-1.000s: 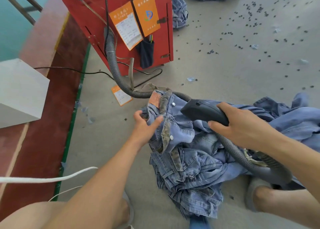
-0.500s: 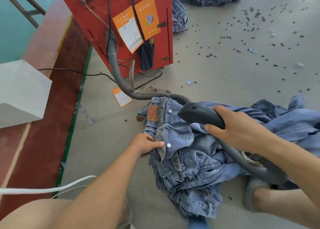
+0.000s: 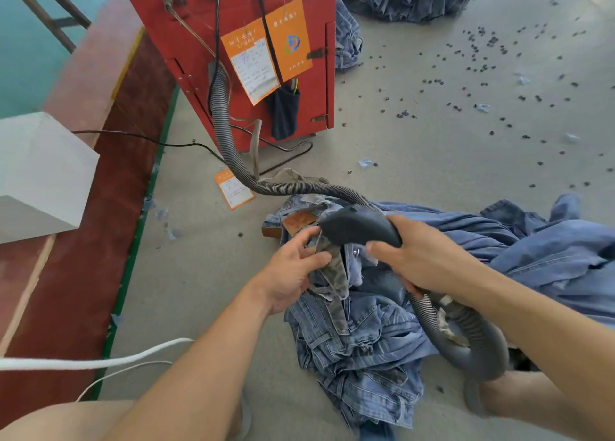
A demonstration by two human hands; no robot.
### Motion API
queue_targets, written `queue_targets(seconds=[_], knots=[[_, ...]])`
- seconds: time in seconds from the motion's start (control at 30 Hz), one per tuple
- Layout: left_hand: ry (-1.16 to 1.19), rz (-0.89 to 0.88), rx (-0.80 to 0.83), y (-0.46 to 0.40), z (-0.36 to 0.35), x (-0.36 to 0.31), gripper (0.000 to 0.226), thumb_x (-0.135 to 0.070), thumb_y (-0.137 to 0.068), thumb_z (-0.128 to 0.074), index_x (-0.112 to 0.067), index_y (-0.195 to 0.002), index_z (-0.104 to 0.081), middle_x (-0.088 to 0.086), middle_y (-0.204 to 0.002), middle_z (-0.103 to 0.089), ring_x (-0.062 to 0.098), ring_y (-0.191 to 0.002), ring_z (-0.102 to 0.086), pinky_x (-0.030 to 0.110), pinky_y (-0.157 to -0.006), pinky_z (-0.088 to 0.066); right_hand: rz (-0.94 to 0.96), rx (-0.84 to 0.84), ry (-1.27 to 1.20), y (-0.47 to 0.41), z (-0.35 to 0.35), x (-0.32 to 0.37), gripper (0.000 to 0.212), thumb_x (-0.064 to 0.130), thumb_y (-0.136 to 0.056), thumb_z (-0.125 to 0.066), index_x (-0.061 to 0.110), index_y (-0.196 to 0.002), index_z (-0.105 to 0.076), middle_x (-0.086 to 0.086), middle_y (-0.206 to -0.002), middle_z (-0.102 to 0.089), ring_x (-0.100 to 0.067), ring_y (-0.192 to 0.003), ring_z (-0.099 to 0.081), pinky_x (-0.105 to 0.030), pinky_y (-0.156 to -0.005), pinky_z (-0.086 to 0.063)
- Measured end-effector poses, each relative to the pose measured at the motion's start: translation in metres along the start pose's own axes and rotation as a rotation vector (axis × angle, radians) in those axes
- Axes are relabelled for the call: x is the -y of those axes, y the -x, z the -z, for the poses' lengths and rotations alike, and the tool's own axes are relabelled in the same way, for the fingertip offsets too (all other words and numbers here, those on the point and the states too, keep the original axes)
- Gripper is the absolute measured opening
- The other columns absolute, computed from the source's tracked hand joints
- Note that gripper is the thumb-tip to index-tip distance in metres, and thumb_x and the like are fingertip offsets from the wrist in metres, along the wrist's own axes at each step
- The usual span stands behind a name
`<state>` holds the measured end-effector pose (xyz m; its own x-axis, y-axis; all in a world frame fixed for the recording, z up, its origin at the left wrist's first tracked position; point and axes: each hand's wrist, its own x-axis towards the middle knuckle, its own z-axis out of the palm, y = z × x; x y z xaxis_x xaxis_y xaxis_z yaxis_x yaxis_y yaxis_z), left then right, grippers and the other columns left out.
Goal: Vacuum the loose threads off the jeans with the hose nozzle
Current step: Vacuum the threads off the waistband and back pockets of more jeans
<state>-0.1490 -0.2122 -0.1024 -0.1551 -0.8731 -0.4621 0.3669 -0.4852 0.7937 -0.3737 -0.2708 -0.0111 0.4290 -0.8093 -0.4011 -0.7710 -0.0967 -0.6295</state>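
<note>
Nozzle [image 3: 356, 227] has dropped onto the waistband of the jeans [image 3: 359, 334] on the floor; left hand [image 3: 293, 270] now pinches the fly open, right hand [image 3: 429, 260] grip wrapped round the handle. Suction pass starting.

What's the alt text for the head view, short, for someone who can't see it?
A person's right hand holds a dark hose nozzle against the waistband of blue jeans on a concrete floor, while the left hand grips the waistband. The ribbed hose runs back to a red cabinet.
</note>
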Motion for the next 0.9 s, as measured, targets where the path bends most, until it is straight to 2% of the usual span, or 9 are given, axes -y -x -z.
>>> queue_targets(seconds=[0.13,0.2,0.3,0.47,0.53,0.63,0.73,0.8,0.9], knots=[[0.051,-0.010,-0.007,0.003,-0.002,0.000,0.051,0.009,-0.098,-0.056,-0.013,-0.144,-0.053,0.015,-0.116,-0.072,0.027,-0.099,-0.070,0.037,-0.082,-0.060,-0.127,-0.161,-0.131,-0.009,0.014,-0.009,0.018,0.039,-0.098,-0.060,0.021,-0.103,-0.059,-0.007,-0.060,-0.069,-0.023,-0.044,-0.063,-0.033,-0.044,-0.049],[0.074,-0.015,0.004,0.001,-0.002,-0.002,0.055,0.011,-0.096,-0.058,-0.015,-0.144,-0.052,0.013,-0.114,-0.074,0.024,-0.094,-0.072,0.037,-0.080,-0.060,-0.071,-0.083,-0.185,0.003,0.020,-0.012,0.014,0.045,-0.096,-0.061,0.032,-0.096,-0.057,-0.005,-0.053,-0.066,-0.021,-0.038,-0.060,-0.031,-0.039,-0.049],[0.079,0.007,0.024,-0.001,-0.003,-0.002,0.062,0.010,-0.093,-0.060,-0.018,-0.147,-0.048,0.006,-0.105,-0.073,0.019,-0.087,-0.068,0.037,-0.078,-0.056,-0.001,0.021,-0.047,0.008,0.011,-0.008,0.014,0.050,-0.095,-0.061,0.040,-0.090,-0.054,-0.001,-0.056,-0.067,-0.018,-0.039,-0.062,-0.021,-0.037,-0.045],[0.180,0.023,0.031,0.001,0.009,0.004,0.057,0.010,-0.094,-0.055,-0.020,-0.143,-0.052,0.012,-0.118,-0.070,0.029,-0.103,-0.065,0.050,-0.090,-0.051,-0.170,-0.110,-0.261,-0.022,0.018,-0.005,0.019,0.035,-0.101,-0.062,0.016,-0.102,-0.059,-0.012,-0.064,-0.067,-0.021,-0.041,-0.058,-0.032,-0.043,-0.052],[0.214,0.035,0.034,-0.001,0.014,0.003,0.057,0.008,-0.096,-0.053,-0.019,-0.146,-0.051,0.013,-0.124,-0.068,0.031,-0.107,-0.064,0.049,-0.090,-0.053,-0.128,-0.036,-0.247,-0.015,0.029,-0.012,0.023,0.039,-0.099,-0.063,0.016,-0.099,-0.059,-0.009,-0.059,-0.066,-0.024,-0.042,-0.058,-0.037,-0.046,-0.053],[0.266,0.063,0.083,-0.003,0.016,0.002,0.055,0.002,-0.095,-0.057,-0.019,-0.146,-0.054,0.016,-0.130,-0.064,0.031,-0.110,-0.064,0.045,-0.091,-0.056,-0.027,0.119,-0.090,-0.005,0.025,-0.009,0.022,0.044,-0.098,-0.064,0.022,-0.095,-0.059,-0.003,-0.056,-0.067,-0.023,-0.041,-0.061,-0.031,-0.041,-0.051],[0.272,0.085,0.155,0.001,0.014,0.002,0.045,-0.003,-0.096,-0.057,-0.018,-0.138,-0.063,0.016,-0.130,-0.066,0.029,-0.110,-0.068,0.046,-0.091,-0.056,-0.091,0.011,-0.131,-0.021,0.013,-0.004,0.020,0.037,-0.100,-0.063,0.018,-0.097,-0.059,0.002,-0.055,-0.064,-0.019,-0.043,-0.059,-0.027,-0.039,-0.048],[0.306,0.084,0.168,0.003,0.015,0.002,0.043,-0.005,-0.101,-0.053,-0.012,-0.142,-0.059,0.018,-0.134,-0.064,0.031,-0.116,-0.067,0.047,-0.095,-0.057,-0.147,-0.084,-0.201,-0.027,0.015,-0.004,0.018,0.034,-0.100,-0.062,0.016,-0.101,-0.060,-0.006,-0.059,-0.065,-0.021,-0.043,-0.057,-0.028,-0.038,-0.049],[0.295,0.085,0.056,-0.003,0.016,-0.005,0.038,-0.008,-0.106,-0.045,-0.004,-0.144,-0.050,0.021,-0.131,-0.065,0.032,-0.112,-0.068,0.047,-0.098,-0.058,-0.069,-0.056,-0.120,-0.015,0.025,-0.014,0.018,0.042,-0.099,-0.062,0.026,-0.095,-0.058,-0.004,-0.055,-0.066,-0.020,-0.039,-0.059,-0.034,-0.042,-0.053]])
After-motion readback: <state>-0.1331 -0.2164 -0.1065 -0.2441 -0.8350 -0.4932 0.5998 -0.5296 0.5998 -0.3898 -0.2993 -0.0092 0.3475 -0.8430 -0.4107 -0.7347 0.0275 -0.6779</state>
